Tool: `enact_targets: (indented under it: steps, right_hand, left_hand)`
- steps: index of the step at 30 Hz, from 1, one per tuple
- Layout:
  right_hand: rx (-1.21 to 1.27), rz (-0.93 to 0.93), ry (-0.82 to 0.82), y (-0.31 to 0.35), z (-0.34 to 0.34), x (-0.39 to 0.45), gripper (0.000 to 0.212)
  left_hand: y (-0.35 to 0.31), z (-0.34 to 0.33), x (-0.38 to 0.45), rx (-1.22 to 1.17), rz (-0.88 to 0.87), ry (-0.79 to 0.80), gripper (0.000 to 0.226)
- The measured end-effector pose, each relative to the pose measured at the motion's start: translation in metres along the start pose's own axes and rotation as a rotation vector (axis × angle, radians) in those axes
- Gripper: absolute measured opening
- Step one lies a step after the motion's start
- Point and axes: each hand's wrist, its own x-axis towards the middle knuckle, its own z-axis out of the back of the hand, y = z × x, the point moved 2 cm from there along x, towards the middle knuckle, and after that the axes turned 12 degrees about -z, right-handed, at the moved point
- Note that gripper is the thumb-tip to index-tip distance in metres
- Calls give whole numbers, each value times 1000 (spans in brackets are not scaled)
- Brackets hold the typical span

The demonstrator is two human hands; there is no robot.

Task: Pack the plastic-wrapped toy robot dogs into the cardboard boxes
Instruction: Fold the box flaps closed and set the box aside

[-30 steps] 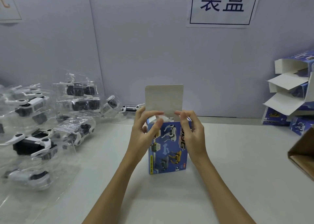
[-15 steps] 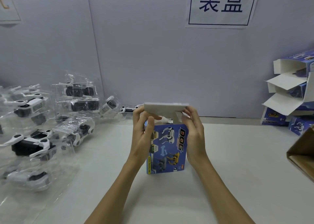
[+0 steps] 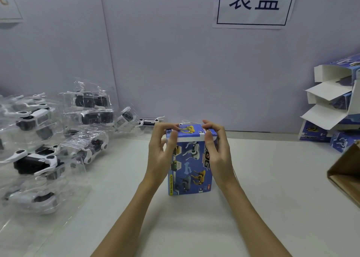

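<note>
Both hands (image 3: 191, 151) grip one upright blue box (image 3: 190, 171) beside several wrapped dogs (image 3: 37, 161).

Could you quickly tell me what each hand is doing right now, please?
Left hand: fingers curled round the blue box at its top left.
Right hand: fingers curled round the same box's top right.

"装盒" on the wall sign (image 3: 253, 3); "funny moving dog" on the blue box (image 3: 190, 171)
</note>
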Motion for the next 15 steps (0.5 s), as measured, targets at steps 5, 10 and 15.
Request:
enact_targets:
  steps: [5, 10, 15]
  right_hand:
    - [-240, 124, -103, 1, -1, 0, 32]
    - [-265, 176, -326, 1, -4, -4, 23]
    - [34, -5, -338, -1, -9, -8, 32]
  left_hand:
    - [12, 3, 3, -5, 15, -2, 23]
    - [19, 3, -8, 281, 73, -228, 39]
    - [9, -15, -10, 805, -186, 159, 117]
